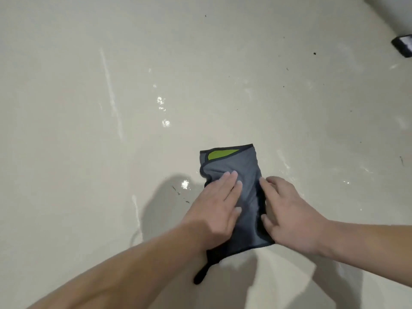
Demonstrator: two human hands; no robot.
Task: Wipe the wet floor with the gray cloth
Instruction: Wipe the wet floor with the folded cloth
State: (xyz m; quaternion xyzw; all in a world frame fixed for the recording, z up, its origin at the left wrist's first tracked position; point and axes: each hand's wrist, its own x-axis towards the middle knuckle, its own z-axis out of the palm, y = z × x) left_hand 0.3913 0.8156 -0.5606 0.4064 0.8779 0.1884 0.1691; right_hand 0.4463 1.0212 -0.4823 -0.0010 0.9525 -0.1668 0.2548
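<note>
A folded gray cloth [240,166] with dark edging and a lime-green patch at its far end lies flat on the pale, glossy floor [133,130]. My left hand [214,208] presses flat on the cloth's left half, fingers together and pointing away from me. My right hand [287,210] lies on the cloth's right edge, fingers spread and curled onto the fabric. Wet streaks and small shiny puddles [166,123] glisten ahead and to the left of the cloth. A dark loop of the cloth sticks out near my left wrist.
A black object [403,44] lies at the far right edge near a wall. Small dark specks dot the floor to the upper right. Another puddle [185,184] shines just left of the cloth.
</note>
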